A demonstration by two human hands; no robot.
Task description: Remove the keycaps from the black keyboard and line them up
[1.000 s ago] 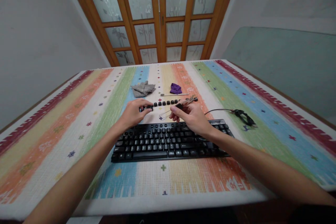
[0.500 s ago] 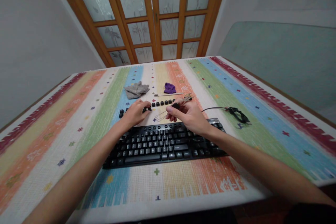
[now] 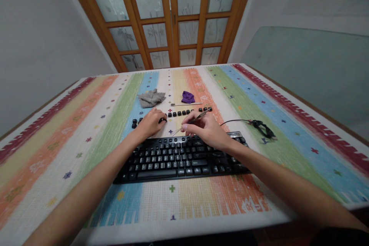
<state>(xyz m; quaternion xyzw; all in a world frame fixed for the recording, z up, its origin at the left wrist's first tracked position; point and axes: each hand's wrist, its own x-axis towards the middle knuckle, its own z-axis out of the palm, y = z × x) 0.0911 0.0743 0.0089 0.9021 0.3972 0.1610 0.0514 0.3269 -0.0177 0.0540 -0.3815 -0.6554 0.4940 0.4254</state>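
Observation:
My right hand (image 3: 203,128) is closed around a wire keycap puller (image 3: 198,116), its thin wire ends pointing left, just above the back edge of a black keyboard (image 3: 170,158). Behind the keyboard, my left hand (image 3: 152,122) rests on the cloth with curled fingers, thumb and index closed on a black keycap (image 3: 163,119) partly hidden by them. Loose black keycaps (image 3: 179,113) lie in a row beyond both hands. Two more keycaps (image 3: 134,123) sit left of my left hand. Along the keyboard's back row, the keys show only small bare stems.
A grey cloth (image 3: 151,98) and a purple cloth (image 3: 188,97) lie beyond the keycaps, with a thin brush (image 3: 186,104) in front of them. The keyboard's coiled cable (image 3: 262,128) is at the right. A striped tablecloth (image 3: 86,153) covers the table; wooden doors (image 3: 170,19) stand behind.
My right hand has turned the keycap puller, so its handle now slants up to the right and its wire loops look narrower. My left hand stays nearly in place.

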